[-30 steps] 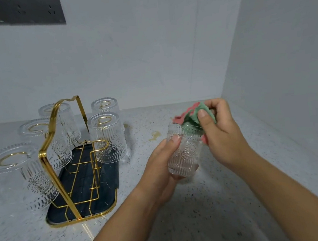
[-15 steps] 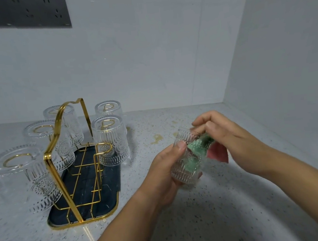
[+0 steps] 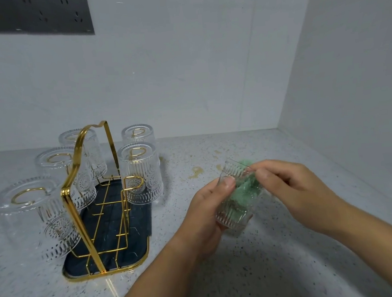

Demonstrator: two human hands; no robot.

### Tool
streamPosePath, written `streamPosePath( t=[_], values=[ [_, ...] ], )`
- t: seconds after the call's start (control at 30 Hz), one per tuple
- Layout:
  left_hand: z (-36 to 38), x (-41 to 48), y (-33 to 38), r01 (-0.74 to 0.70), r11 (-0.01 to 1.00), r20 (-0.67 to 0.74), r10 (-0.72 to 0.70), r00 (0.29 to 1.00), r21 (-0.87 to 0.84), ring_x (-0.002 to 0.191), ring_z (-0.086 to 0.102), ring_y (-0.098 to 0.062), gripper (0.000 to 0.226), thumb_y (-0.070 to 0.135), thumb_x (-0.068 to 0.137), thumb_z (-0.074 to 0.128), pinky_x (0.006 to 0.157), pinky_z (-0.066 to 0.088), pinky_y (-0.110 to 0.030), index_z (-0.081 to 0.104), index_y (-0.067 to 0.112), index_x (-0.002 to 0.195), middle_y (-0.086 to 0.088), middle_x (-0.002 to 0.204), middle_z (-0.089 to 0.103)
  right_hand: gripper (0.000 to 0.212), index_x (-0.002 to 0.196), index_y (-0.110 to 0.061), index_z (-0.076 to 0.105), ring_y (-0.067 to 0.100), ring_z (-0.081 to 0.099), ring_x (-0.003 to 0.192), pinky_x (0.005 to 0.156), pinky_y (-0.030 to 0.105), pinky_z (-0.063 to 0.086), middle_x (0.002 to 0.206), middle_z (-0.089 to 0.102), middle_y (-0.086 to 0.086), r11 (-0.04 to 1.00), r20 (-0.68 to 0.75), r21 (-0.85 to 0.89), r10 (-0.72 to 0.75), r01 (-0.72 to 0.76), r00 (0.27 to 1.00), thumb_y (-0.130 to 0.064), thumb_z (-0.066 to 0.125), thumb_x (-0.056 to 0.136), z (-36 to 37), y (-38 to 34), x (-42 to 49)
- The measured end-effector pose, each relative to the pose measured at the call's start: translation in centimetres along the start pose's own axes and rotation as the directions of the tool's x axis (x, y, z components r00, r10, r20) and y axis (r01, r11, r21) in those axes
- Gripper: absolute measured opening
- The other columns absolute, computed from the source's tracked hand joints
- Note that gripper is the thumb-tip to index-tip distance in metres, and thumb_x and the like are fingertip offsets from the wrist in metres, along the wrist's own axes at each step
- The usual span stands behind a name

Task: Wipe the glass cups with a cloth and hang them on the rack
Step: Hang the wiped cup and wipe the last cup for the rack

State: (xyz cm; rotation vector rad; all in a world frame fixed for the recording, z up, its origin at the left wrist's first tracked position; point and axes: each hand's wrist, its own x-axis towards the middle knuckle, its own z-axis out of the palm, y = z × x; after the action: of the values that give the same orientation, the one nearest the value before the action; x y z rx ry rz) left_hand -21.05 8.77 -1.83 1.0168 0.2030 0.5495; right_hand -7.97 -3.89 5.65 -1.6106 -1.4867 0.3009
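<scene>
Speckled table corner: cloth has now been stuffed inside the cup, gripped by the left hand, right hand pinching cloth, rack peg waiting.

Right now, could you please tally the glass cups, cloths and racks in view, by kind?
Glass cups: 6, five upside down on the rack and one in the left hand
Cloths: 1, green cloth pushed into the held cup by the right hand
Racks: 1
Total: 8
</scene>
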Motion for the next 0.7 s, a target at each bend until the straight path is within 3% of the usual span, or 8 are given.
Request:
streamPosePath(
  t=[0.13, 0.2, 0.27, 0.37, 0.43, 0.53, 0.63, 0.7],
  values=[
    [-0.1, -0.2, 0.2, -0.019, 1.000, 0.019, 0.019, 1.000, 0.000, 0.115, 0.059, -0.043, 0.072, 0.049, 0.089, 0.078, 0.090, 0.052, -0.044, 0.064, -0.002, 0.139, -0.040, 0.139, 0.059, 0.084, 0.101, -0.001, 0.069, 0.046, 0.059, 0.096, 0.098, 0.068, 0.041, 0.100, 0.063, 0.025, 1.000, 0.286, 0.003, 0.026, -0.028, 0.958, -0.082, 0.047, 0.087, -1.4, -0.6, 0.8],
    [0.0, -0.2, 0.5, -0.011, 1.000, 0.023, 0.011, 1.000, 0.013, 0.115, 0.059, -0.044, 0.077, 0.049, 0.088, 0.079, 0.090, 0.054, -0.046, 0.060, -0.006, 0.139, -0.042, 0.139, 0.058, 0.082, 0.104, -0.004, 0.070, 0.036, 0.062, 0.086, 0.105, 0.069, 0.037, 0.092, 0.065, 0.014, 0.997, 0.417, -0.050, 0.072, -0.056, 0.906, -0.082, 0.052, 0.085, -2.2, -1.0, 1.2],
    [0.2, -0.3, 0.5, 0.011, 1.000, 0.038, -0.012, 0.999, 0.016, 0.107, 0.063, -0.041, 0.090, 0.053, 0.078, 0.088, 0.084, 0.058, -0.044, 0.058, -0.011, 0.134, -0.037, 0.127, 0.065, 0.072, 0.112, -0.013, 0.073, 0.012, 0.070, 0.098, 0.120, 0.051, 0.033, 0.099, 0.074, -0.003, 0.989, 0.551, -0.118, 0.143, -0.093, 0.822, -0.078, 0.058, 0.084, -2.6, -1.6, 1.4],
    [0.4, -0.5, 0.2, 0.064, 0.996, 0.041, -0.067, 0.997, 0.063, 0.100, 0.063, -0.040, 0.084, 0.056, 0.071, 0.092, 0.079, 0.058, -0.040, 0.064, -0.006, 0.120, -0.030, 0.112, 0.067, 0.041, 0.121, -0.025, 0.073, 0.012, 0.070, 0.114, 0.110, 0.039, 0.047, 0.119, 0.076, -0.007, 0.969, 0.695, -0.185, 0.246, -0.162, 0.676, -0.051, 0.072, 0.089, -2.8, -2.2, 1.4],
    [0.5, -0.4, -0.1, 0.086, 0.992, 0.056, -0.091, 0.994, 0.089, 0.095, 0.065, -0.037, 0.073, 0.051, 0.074, 0.089, 0.077, 0.058, -0.036, 0.067, -0.006, 0.115, -0.028, 0.106, 0.067, 0.033, 0.124, -0.029, 0.072, 0.008, 0.068, 0.117, 0.107, 0.033, 0.047, 0.123, 0.074, -0.012, 0.966, 0.732, -0.169, 0.257, -0.198, 0.631, -0.035, 0.075, 0.091, -2.9, -2.1, 1.2],
    [0.8, -0.6, -0.2, 0.067, 0.986, 0.059, -0.077, 0.995, 0.151, 0.070, 0.070, -0.019, 0.033, 0.043, 0.077, 0.080, 0.064, 0.057, -0.028, 0.076, 0.013, 0.090, -0.009, 0.083, 0.074, 0.030, 0.115, -0.023, 0.076, 0.011, 0.070, 0.112, 0.100, 0.028, 0.050, 0.117, 0.077, -0.006, 0.948, 0.721, -0.002, 0.222, -0.319, 0.656, -0.028, 0.079, 0.086, -2.8, -1.4, 0.8],
    [0.8, -0.9, -0.3, -0.008, 0.942, -0.017, 0.015, 1.000, 0.336, 0.087, 0.078, -0.022, 0.043, 0.041, 0.074, 0.086, 0.078, 0.063, -0.036, 0.077, 0.017, 0.108, -0.008, 0.100, 0.081, 0.032, 0.107, -0.016, 0.078, 0.019, 0.072, 0.108, 0.092, 0.023, 0.052, 0.113, 0.077, 0.007, 0.847, 0.689, 0.200, 0.236, -0.492, 0.685, -0.025, 0.078, 0.076, -2.7, -0.5, 0.3],
    [0.8, -0.8, -0.2, -0.010, 0.928, -0.040, 0.027, 0.999, 0.372, 0.097, 0.078, -0.030, 0.055, 0.045, 0.070, 0.087, 0.088, 0.063, -0.044, 0.076, 0.015, 0.115, -0.012, 0.109, 0.080, 0.033, 0.111, -0.015, 0.076, 0.023, 0.071, 0.110, 0.093, 0.026, 0.052, 0.115, 0.076, 0.009, 0.855, 0.690, 0.174, 0.248, -0.489, 0.680, -0.018, 0.080, 0.078, -2.2, -0.7, 0.1]
  ],
)
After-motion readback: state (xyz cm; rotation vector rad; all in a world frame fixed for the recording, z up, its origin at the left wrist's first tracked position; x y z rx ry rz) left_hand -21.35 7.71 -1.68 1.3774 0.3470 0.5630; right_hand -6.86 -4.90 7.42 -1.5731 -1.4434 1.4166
